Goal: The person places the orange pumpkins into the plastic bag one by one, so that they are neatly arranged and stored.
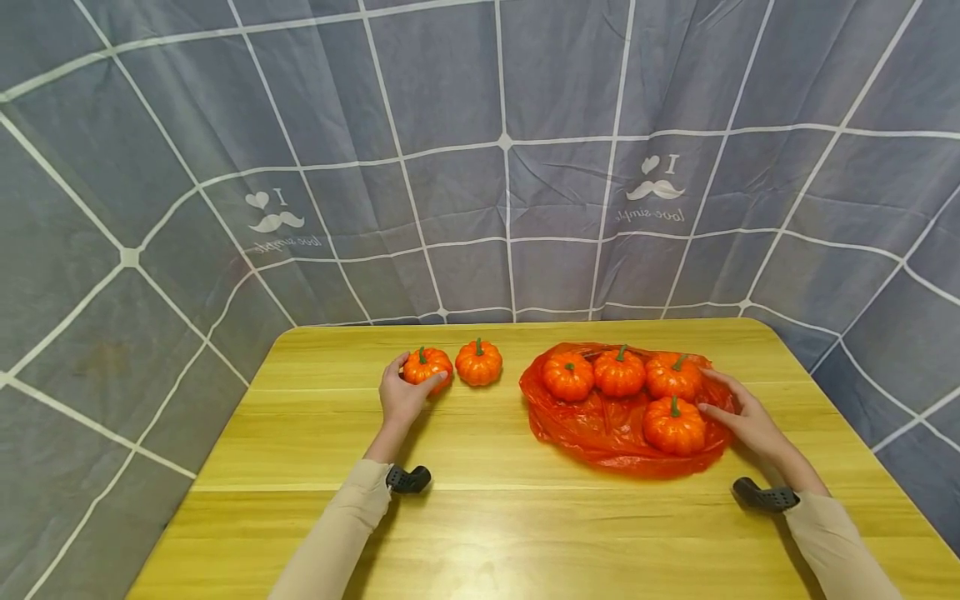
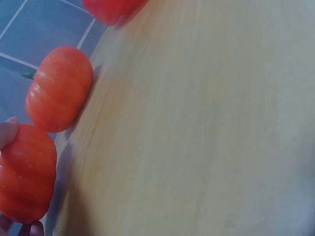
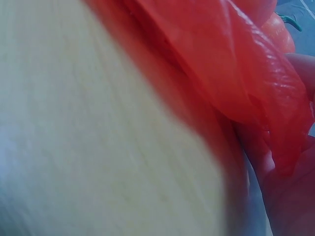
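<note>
On the left part of the table, my left hand (image 1: 405, 392) grips a small orange pumpkin (image 1: 427, 367) with a green stem, thumb on its near right side and fingers on its left. The left wrist view shows that pumpkin (image 2: 27, 172) between fingertips. Just right of it sits a second pumpkin (image 1: 479, 363). A red plastic bag (image 1: 592, 433) lies spread on the right, with several pumpkins on it, among them a front one (image 1: 675, 427). My right hand (image 1: 742, 412) touches the bag's right edge, thumb and fingers apart; in the right wrist view, bag film (image 3: 275, 98) drapes over the palm.
The wooden table (image 1: 480, 500) carries all of this. A grey curtain (image 1: 555, 200) with white lines hangs behind its back edge and around both sides. Each wrist wears a black device, the left one (image 1: 408, 479) and the right one (image 1: 765, 497).
</note>
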Available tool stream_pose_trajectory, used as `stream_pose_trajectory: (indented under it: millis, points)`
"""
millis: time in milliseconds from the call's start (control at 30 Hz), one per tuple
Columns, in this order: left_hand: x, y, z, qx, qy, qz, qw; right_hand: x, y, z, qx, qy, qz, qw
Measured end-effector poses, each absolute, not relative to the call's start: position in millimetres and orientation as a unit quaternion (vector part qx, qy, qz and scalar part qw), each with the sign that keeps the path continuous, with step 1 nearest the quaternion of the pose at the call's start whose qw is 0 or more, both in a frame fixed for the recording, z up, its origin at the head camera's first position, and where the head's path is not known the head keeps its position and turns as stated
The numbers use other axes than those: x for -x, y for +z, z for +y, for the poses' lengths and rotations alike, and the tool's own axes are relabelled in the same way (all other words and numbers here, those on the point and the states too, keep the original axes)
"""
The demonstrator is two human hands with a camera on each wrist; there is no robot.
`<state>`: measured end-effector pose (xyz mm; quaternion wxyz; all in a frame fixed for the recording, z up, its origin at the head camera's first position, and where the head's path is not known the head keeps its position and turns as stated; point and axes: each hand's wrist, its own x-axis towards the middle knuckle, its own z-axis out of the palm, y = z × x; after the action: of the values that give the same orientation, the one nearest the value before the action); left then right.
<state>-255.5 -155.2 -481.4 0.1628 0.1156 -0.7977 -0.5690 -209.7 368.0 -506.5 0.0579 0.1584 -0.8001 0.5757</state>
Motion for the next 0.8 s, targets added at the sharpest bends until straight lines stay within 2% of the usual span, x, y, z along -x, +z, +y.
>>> stream_pose_trajectory:
  millis: [800]
  points:
    - [219.9,-469.0,-139.5,-0.099,-0.578,-0.793,0.164,210.4,-506.3,368.4,-0.163,0.565,-0.806,0.064]
